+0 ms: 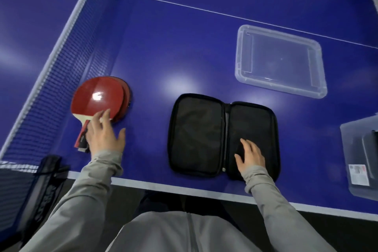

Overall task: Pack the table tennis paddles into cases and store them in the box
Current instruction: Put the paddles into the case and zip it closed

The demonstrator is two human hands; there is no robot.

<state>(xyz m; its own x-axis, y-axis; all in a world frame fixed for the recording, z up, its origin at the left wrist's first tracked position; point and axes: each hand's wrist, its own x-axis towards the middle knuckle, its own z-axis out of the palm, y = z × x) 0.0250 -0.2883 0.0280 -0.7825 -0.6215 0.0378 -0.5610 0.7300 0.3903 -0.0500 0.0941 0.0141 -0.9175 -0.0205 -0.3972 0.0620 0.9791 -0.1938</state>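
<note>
Two red paddles [98,96] lie stacked on the blue table near the net, handles pointing toward me. My left hand [105,133] rests over the handles with fingers spread, fingertips on the top paddle's lower edge; no firm grip shows. A black zip case [196,135] lies opened flat at the table's front middle. My right hand [250,154] lies flat on the case's right half, fingers apart. A clear plastic box [280,88] sits to the right at the far side of the case, with nothing visible inside.
The net [61,63] runs diagonally along the left, with its clamp [49,168] at the table's front edge. A second translucent container [360,159] with a dark object and a label sits at the right edge. The table's white front edge [184,187] lies close to my body.
</note>
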